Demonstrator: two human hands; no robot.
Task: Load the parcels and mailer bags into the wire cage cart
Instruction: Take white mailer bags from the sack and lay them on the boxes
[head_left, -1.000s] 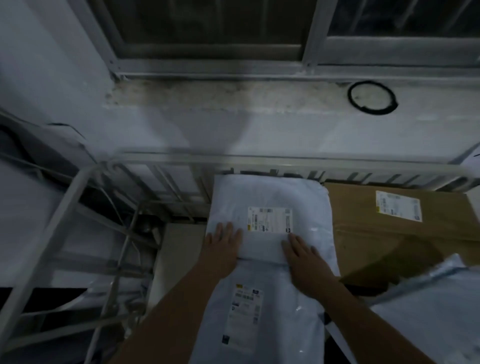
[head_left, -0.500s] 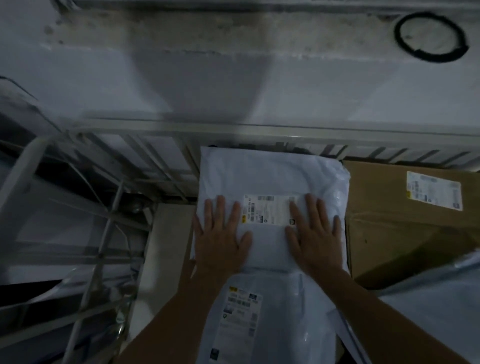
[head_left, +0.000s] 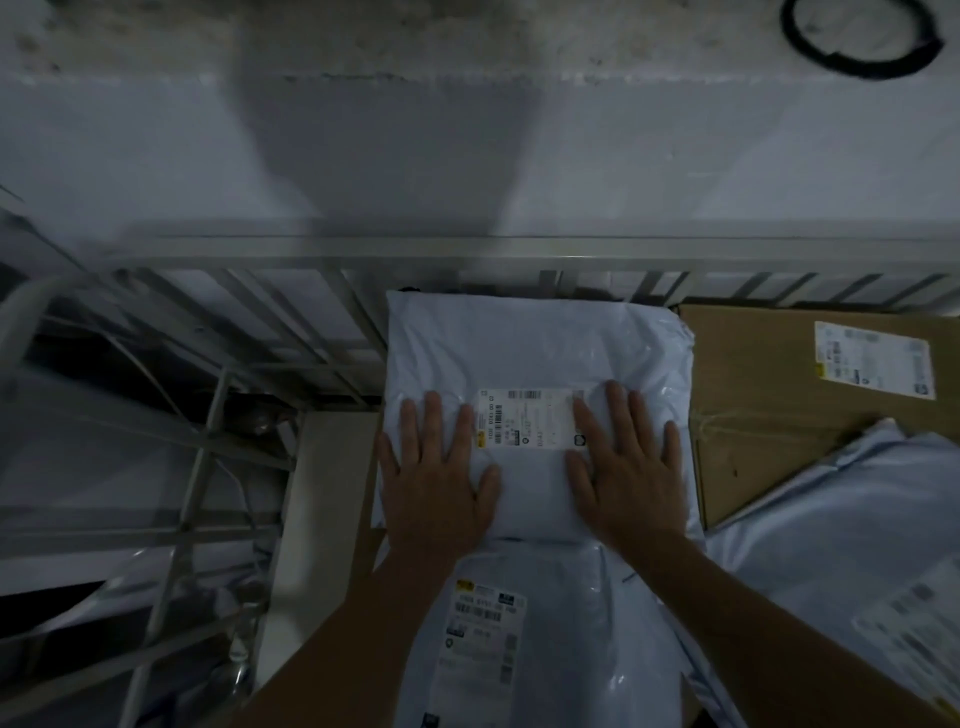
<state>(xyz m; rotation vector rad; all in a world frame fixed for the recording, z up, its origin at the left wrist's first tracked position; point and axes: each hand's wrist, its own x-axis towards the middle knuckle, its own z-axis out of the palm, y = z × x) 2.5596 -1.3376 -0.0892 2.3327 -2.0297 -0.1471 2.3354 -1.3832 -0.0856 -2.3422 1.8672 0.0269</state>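
**Change from earlier frames.** One second ago both hands lay at the near edge of the far mailer bag (head_left: 535, 343). They now lie farther up it, one on each side of its label (head_left: 530, 415), much as half a second ago. The view has tipped downward, and the black ring (head_left: 792, 39) on the ledge now sits at the top edge.

**Hand state.** The left hand (head_left: 439, 467) and the right hand (head_left: 623, 462) press flat on the bag with fingers straight and spread. Neither grips anything.

**Location.** The far mailer bag lies inside the wire cage cart (head_left: 519, 252), with its far end against the far rail.

**Count.**
- Mailer bags: three. These are the far one, the near mailer bag (head_left: 571, 623) under the forearms, and the right mailer bag (head_left: 841, 530).
- Cardboard parcel (head_left: 763, 384): one, just right of the far bag, with the right mailer bag overlapping its near corner.
- Shipping labels: four, one per item.
- Hands: two.
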